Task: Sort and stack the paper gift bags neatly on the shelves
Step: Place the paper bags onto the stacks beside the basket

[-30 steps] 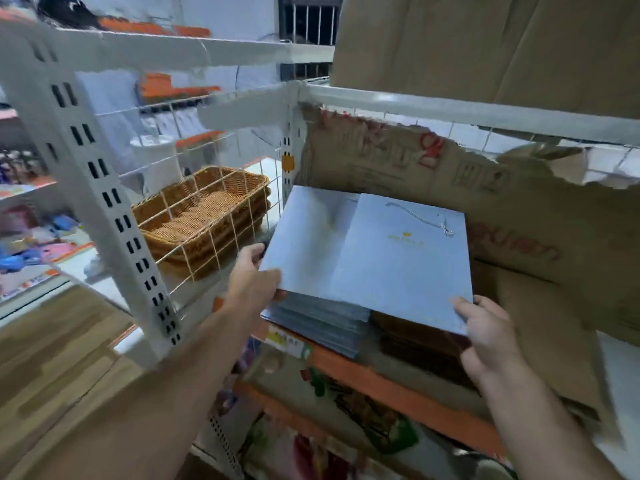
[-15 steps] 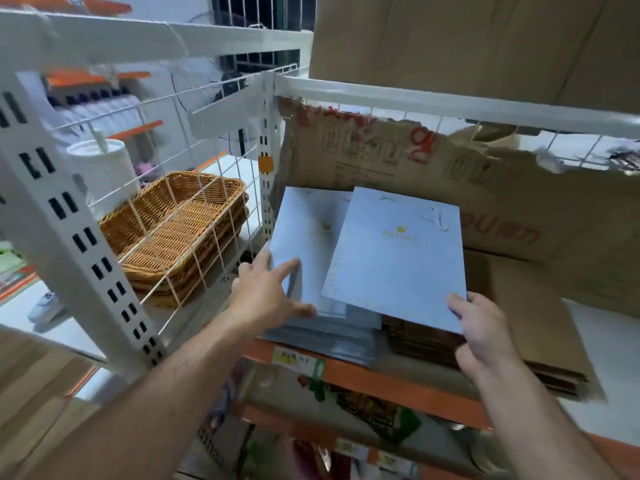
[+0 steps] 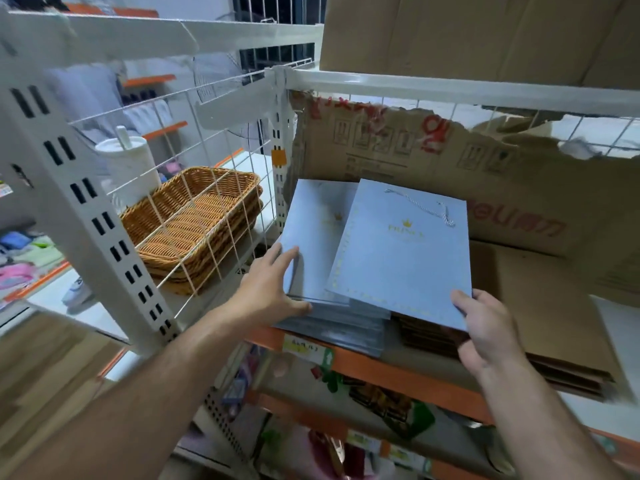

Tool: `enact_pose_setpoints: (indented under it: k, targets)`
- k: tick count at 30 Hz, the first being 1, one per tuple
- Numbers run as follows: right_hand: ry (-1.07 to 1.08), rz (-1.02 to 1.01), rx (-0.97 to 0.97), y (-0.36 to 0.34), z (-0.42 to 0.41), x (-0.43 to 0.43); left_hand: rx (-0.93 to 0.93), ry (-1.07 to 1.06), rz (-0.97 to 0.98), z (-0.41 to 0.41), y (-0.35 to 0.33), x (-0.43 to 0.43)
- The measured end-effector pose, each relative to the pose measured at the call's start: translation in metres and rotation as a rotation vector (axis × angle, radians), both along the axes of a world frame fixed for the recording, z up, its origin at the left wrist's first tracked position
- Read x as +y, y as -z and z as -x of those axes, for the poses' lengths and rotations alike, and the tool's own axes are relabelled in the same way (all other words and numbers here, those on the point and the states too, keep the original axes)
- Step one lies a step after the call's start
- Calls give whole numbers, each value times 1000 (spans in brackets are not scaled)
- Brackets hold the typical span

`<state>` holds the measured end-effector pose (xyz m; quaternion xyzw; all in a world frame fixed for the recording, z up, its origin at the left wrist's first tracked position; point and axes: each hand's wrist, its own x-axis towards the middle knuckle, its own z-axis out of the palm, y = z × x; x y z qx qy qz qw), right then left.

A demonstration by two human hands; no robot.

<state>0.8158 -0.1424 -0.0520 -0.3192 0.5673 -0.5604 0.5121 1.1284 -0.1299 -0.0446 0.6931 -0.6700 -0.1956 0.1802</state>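
Note:
A stack of flat pale blue gift bags (image 3: 313, 244) lies on the shelf with an orange front edge (image 3: 398, 372). On top sits one more pale blue bag (image 3: 401, 261) with a gold crown logo and a white cord handle, skewed to the right of the stack. My left hand (image 3: 270, 289) rests on the stack's near left corner, fingers straight on top and thumb along the front edge. My right hand (image 3: 485, 327) pinches the top bag's near right corner. Under that bag lie dark brown flat bags (image 3: 426, 332).
A torn cardboard sheet (image 3: 415, 147) lines the shelf's back and more flat cardboard (image 3: 547, 306) lies at the right. Behind the wire side panel sit stacked wicker baskets (image 3: 194, 223) and a white roll holder (image 3: 128, 161). A slotted white upright (image 3: 97, 216) stands near left.
My left hand let go of the blue sheet's near corner and moved onto the stack's left front corner. The top bag has turned slightly clockwise. My right hand keeps its corner.

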Motion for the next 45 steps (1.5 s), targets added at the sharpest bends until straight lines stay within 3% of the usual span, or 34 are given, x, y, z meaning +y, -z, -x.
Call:
enact_pose_setpoints:
  k: [5, 7, 10, 15, 25, 30, 37, 39, 42, 45]
  targets:
    - [65, 5, -8, -6, -11, 13, 118, -41, 3, -19, 9, 5]
    - [72, 2, -3, -6, -19, 15, 174, -118, -60, -31, 18, 11]
    - [97, 1, -14, -4, -30, 22, 250, -73, -179, -43, 42, 22]
    - [134, 5, -24, -5, -54, 31, 123, 78, -124, -47, 57, 34]
    - [41, 68, 11, -28, -118, 16, 55, 54, -159, -49, 63, 34]
    - [49, 1, 306, -21, -133, -20, 34, 56, -170, -50, 65, 33]
    - [107, -80, 1001, -26, -139, -19, 27, 27, -175, -51, 74, 30]
    - [41, 1, 1262, -25, -143, -20, 32, 22, -174, -51, 78, 29]
    - [-156, 151, 1475, -33, -155, -30, 20, 6, -169, -51, 83, 28]
    - [-413, 49, 1598, -43, -165, -53, -22, -9, -153, -51, 88, 24]
